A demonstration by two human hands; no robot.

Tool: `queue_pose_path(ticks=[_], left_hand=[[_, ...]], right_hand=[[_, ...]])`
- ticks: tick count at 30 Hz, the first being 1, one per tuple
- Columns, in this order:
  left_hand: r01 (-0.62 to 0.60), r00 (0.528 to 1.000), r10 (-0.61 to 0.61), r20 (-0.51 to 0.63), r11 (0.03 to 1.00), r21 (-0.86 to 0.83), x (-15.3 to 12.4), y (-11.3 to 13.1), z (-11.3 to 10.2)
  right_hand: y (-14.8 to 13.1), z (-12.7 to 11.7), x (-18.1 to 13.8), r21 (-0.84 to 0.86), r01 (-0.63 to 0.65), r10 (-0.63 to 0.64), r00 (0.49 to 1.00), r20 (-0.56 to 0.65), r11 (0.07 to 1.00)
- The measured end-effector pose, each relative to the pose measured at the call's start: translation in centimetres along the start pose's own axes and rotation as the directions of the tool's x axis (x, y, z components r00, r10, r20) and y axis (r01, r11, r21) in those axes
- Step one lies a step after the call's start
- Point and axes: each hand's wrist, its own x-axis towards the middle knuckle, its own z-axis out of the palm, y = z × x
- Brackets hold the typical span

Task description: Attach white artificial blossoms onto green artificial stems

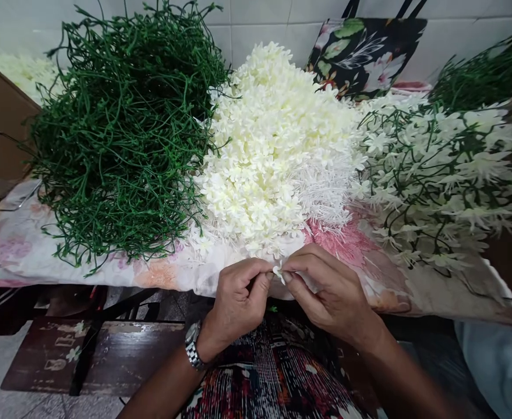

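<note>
A small white artificial flower (278, 272) sits between the fingertips of both hands, just over the table's front edge. My right hand (329, 291) is closed in a pinch on it. The thumb and forefinger of my left hand (240, 297) are also pinched together, touching the flower's left side; what lies between them is hidden. Below the hands a bit of green (273, 309) shows against the dark printed clothing. Beyond them lies a heap of loose cream-white artificial flowers (277, 139), with thin white stamens (325, 186) at its right.
A large tangle of green plastic stems (124, 128) stands at the left. Assembled white flower sprays (448, 180) lie at the right, near more green stems (491, 70). A floral bag (369, 55) leans on the tiled wall. Floral cloth (120, 273) covers the table; a brown bench (137, 355) is below.
</note>
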Motion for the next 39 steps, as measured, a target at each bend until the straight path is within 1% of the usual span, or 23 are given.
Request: queue_pose_path(ticks=[5, 10, 15, 21, 27, 32, 34, 36, 37, 39], left_hand=[[-0.032, 0.999, 0.032, 0.003, 0.997, 0.069, 0.0, 0.0, 0.2], [-0.030, 1.000, 0.029, 0.009, 0.995, 0.095, 0.2, 0.1, 0.3], [-0.072, 0.997, 0.073, 0.001, 0.987, 0.145, 0.4, 0.1, 0.3], [-0.137, 0.990, 0.132, 0.039, 0.974, 0.182, 0.5, 0.0, 0.4], [-0.146, 0.989, 0.135, 0.068, 0.967, 0.210, 0.4, -0.2, 0.6], [-0.151, 0.988, 0.140, 0.063, 0.965, 0.215, 0.5, -0.2, 0.7], [-0.144, 0.989, 0.134, 0.065, 0.968, 0.203, 0.5, -0.2, 0.7], [-0.112, 0.993, 0.105, 0.051, 0.980, 0.162, 0.4, -0.2, 0.7], [-0.079, 0.997, 0.076, 0.032, 0.989, 0.125, 0.3, -0.1, 0.6], [0.026, 0.999, -0.026, -0.019, 1.000, 0.015, 0.1, 0.0, 0.4]], right_hand=[[0.2, -0.1, 0.1, -0.008, 0.030, -0.030, 0.998, 0.060, 1.000], [0.5, 0.6, 0.0, -0.006, 0.045, -0.044, 0.998, 0.036, 0.999], [0.7, 1.0, -0.2, 0.000, 0.025, -0.025, 1.000, 0.014, 1.000], [0.9, 1.2, -0.4, -0.002, 0.001, -0.001, 0.999, 0.036, 1.000], [1.0, 1.1, -0.6, 0.020, -0.013, 0.012, 0.999, 0.053, 1.000], [1.0, 1.3, -0.6, 0.030, -0.024, 0.022, 0.998, 0.064, 0.999], [1.0, 1.4, -0.5, 0.033, -0.010, 0.008, 0.998, 0.058, 0.999], [0.8, 1.4, -0.3, 0.034, 0.016, -0.017, 0.999, 0.043, 0.999], [0.7, 1.3, -0.3, 0.038, 0.026, -0.027, 0.999, 0.034, 0.999], [0.5, 1.0, -0.4, 0.048, 0.033, -0.033, 0.999, 0.004, 0.998]])
